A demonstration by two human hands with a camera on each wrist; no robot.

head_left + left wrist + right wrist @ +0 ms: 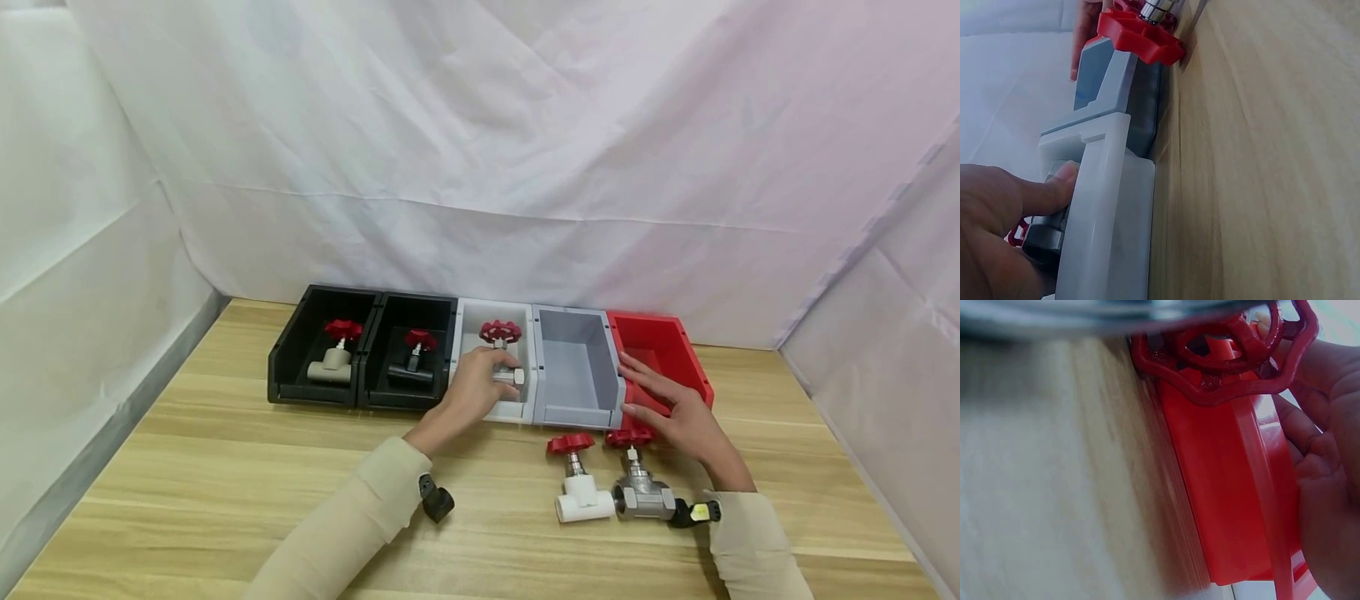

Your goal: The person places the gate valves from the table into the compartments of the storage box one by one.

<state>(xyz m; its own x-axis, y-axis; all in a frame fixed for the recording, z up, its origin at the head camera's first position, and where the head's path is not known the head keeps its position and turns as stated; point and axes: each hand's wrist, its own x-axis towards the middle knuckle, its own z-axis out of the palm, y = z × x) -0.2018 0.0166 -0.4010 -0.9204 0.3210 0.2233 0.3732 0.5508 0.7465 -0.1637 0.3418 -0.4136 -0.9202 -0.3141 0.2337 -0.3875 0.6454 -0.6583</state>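
Note:
My left hand (474,385) reaches into the white bin (462,321) and grips a metal valve (1047,234) by its body, thumb along one side. The valve's dark red handwheel (500,332) points toward the back of the bin. My right hand (678,414) lies over the front of the red bin (693,358), fingers extended toward the wall it shares with the grey bin (573,358); it holds nothing. Below that hand, a second metal valve (643,494) with a red handwheel (1235,356) stands on the table beside a white plastic valve (583,500).
Two black bins stand at the left of the row; one has a beige valve (332,365) in it, the other a black valve (412,367). The bins line up near the back edge of the wooden table (247,500). White cloth (450,150) hangs behind and at both sides.

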